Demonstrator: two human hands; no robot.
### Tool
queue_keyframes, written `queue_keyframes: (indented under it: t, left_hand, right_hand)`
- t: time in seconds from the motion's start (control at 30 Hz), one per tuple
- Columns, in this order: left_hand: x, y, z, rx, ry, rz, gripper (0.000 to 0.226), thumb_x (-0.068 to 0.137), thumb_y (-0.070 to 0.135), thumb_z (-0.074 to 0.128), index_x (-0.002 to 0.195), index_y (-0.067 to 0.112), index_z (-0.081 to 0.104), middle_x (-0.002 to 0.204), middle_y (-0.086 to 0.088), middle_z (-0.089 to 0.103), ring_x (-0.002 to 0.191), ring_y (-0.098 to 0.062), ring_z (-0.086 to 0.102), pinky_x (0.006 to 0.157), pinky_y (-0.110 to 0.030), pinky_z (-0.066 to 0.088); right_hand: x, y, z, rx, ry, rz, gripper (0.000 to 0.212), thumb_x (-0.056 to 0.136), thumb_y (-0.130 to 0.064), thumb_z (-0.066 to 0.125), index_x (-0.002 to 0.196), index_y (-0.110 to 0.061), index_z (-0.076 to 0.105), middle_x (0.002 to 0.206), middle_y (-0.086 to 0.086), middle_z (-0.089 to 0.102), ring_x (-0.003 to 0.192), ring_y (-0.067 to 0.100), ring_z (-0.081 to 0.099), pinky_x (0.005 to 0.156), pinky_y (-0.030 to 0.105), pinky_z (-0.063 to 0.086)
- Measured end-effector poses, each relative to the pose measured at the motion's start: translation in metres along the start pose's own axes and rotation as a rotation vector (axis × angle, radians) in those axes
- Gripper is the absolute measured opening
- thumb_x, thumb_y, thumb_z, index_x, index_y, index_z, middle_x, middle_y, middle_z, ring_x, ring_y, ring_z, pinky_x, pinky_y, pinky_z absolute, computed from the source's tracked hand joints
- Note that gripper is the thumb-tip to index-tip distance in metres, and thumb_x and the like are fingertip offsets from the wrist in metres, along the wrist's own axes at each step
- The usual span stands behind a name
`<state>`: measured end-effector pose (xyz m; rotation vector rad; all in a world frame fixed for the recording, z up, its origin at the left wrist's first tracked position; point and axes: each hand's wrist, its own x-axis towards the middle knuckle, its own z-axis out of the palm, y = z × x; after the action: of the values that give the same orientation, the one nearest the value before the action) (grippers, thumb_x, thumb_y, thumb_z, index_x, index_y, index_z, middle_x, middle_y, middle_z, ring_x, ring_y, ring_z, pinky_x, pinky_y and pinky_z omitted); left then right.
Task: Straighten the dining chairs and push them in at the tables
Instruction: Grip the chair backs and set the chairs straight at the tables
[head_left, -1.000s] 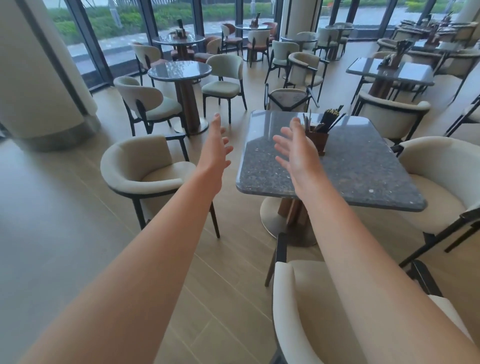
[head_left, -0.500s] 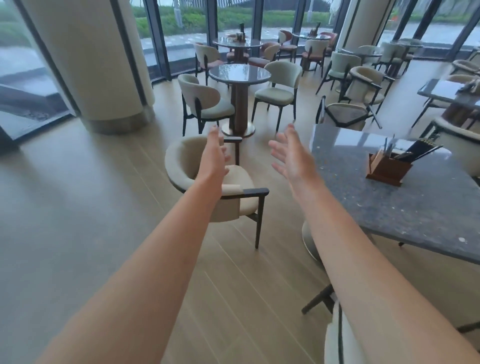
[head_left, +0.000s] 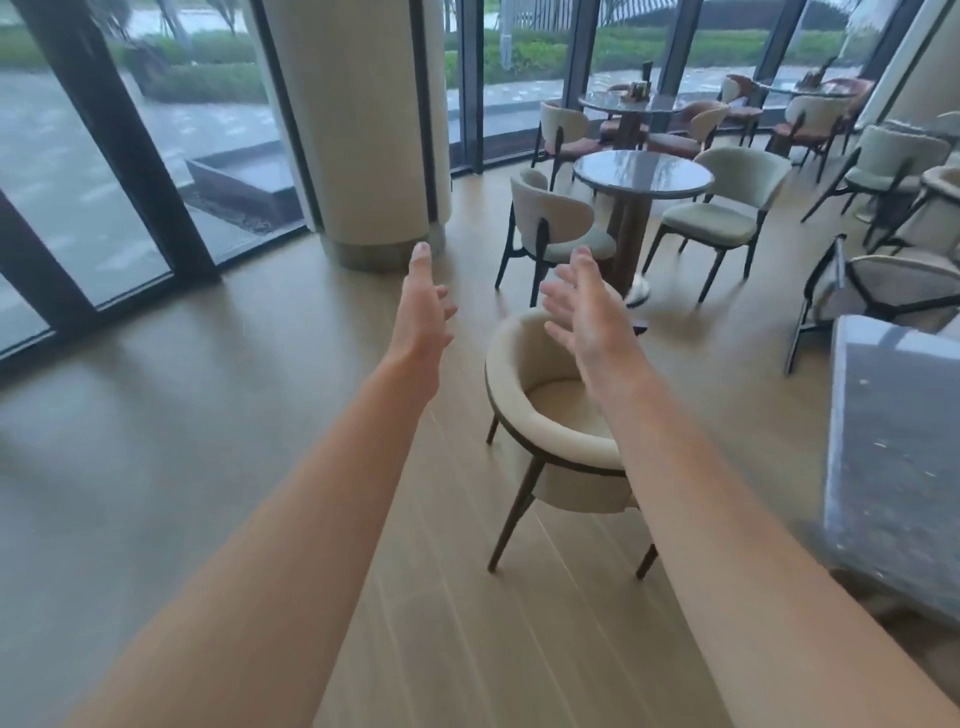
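View swung left since earlier; both hands, left hand (head_left: 422, 317) and right hand (head_left: 589, 312), fingers apart, reach for the chair (head_left: 524, 358) standing off the bench (head_left: 893, 457).

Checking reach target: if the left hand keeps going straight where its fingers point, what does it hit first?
Probably nothing close: the left hand points past the cream armchair's left side, over bare floor toward the round column. Depth is unclear from one view.
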<state>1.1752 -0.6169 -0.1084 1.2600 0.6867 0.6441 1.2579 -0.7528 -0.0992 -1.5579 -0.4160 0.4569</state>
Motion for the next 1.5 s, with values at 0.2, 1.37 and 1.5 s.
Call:
queue_keyframes:
  t: [0.2, 1.37, 1.5]
  left_hand:
    - [0.112, 0.004, -0.034, 0.041, 0.060, -0.022, 0.068, 0.102, 0.063, 0.026, 0.155, 0.021, 0.036, 0.150, -0.005, 0.047, 0.130, -0.024, 0.051, 0.116, -0.049, 0.032]
    - [0.825, 0.120, -0.066, 0.068, -0.118, -0.015, 0.067, 0.103, 0.062, 0.026, 0.153, 0.019, 0.040, 0.148, -0.005, 0.050, 0.130, -0.023, 0.053, 0.117, -0.050, 0.033]
    - [0.911, 0.104, -0.035, 0.080, -0.172, -0.033, 0.067, 0.103, 0.062, 0.026, 0.153, 0.018, 0.040, 0.149, -0.006, 0.049, 0.132, -0.024, 0.052, 0.115, -0.050, 0.036]
  right_hand:
    - [0.116, 0.006, 0.051, 0.113, 0.007, 0.050, 0.067, 0.106, -0.043, 0.035, 0.142, 0.013, 0.031, 0.144, 0.035, 0.031, 0.135, 0.050, 0.027, 0.112, 0.065, 0.023]
    - [0.773, -0.040, 0.335, 0.148, 0.113, 0.014, 0.059, 0.106, -0.047, 0.034, 0.147, -0.006, 0.044, 0.142, 0.016, 0.055, 0.134, 0.030, 0.051, 0.112, 0.045, 0.041]
    - [0.856, -0.029, 0.325, 0.152, 0.222, 0.016, 0.058, 0.106, -0.043, 0.036, 0.137, 0.004, 0.050, 0.143, 0.031, 0.046, 0.135, 0.046, 0.039, 0.112, 0.060, 0.030]
